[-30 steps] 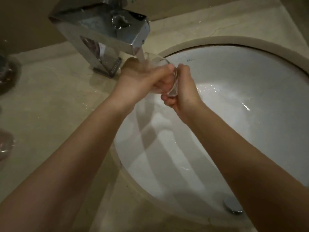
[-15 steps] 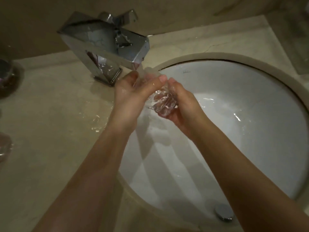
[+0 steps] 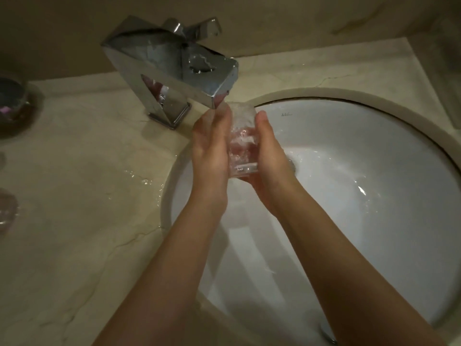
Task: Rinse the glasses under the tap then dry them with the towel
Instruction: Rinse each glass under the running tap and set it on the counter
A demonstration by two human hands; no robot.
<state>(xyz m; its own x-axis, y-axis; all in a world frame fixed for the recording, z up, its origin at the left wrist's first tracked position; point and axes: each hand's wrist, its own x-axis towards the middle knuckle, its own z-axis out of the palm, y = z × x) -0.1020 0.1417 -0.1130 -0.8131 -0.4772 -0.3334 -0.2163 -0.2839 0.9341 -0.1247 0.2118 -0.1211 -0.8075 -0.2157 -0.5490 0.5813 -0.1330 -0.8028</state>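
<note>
Beige marble worktop (image 3: 74,186), wet near the rim of the white basin (image 3: 349,221). Chrome tap (image 3: 174,71) stands at the worktop's back edge. Clear glass (image 3: 242,136) is held over the basin, its mouth right under the spout. Left hand (image 3: 212,151) and right hand (image 3: 269,161) both have a grip closed on its sides, one either side

Two bare forearms, no sleeves visible; hands (image 3: 212,148) bare, no rings, watch or gloves.
</note>
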